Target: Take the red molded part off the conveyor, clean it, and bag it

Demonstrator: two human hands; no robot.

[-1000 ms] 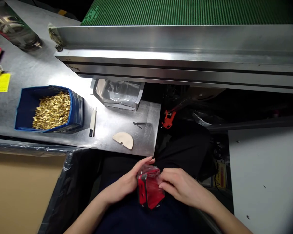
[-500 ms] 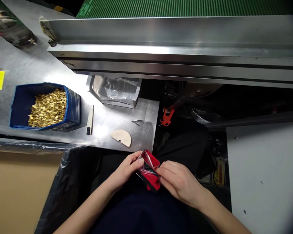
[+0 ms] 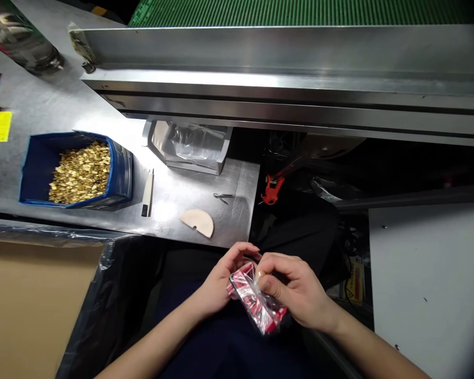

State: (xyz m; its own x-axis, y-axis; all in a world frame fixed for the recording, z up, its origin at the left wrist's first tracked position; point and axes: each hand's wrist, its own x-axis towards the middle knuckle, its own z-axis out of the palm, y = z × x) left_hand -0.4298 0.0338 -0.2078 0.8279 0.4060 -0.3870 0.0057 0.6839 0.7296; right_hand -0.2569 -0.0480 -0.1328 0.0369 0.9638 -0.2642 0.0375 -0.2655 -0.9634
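Low in front of my body is a red-and-black item in a crinkled clear plastic bag (image 3: 260,310); its exact kind is hard to make out under the shine. My left hand (image 3: 221,279) is curled around its upper left end, thumb side hidden behind it. From the right, my right hand (image 3: 296,289) is closed, thumb and forefinger pinching the plastic at the top. On the metal bench just beyond lie a cream half-disc with a small notch (image 3: 197,222) and small nail clippers (image 3: 222,197).
A blue bin (image 3: 120,173) of gold-coloured small parts stands left, beside a white-handled cutter (image 3: 147,193). Behind is a grey bin (image 3: 205,167) with clear bags. A metal conveyor rail (image 3: 260,81) crosses the back. Orange snips (image 3: 272,190) hang past the bench edge; a white board (image 3: 430,263) lies right.
The package has been turned and lowered slightly to the right, showing its wrinkled plastic side. My right hand has moved its pinch onto the plastic; my left hand has shifted round the package.
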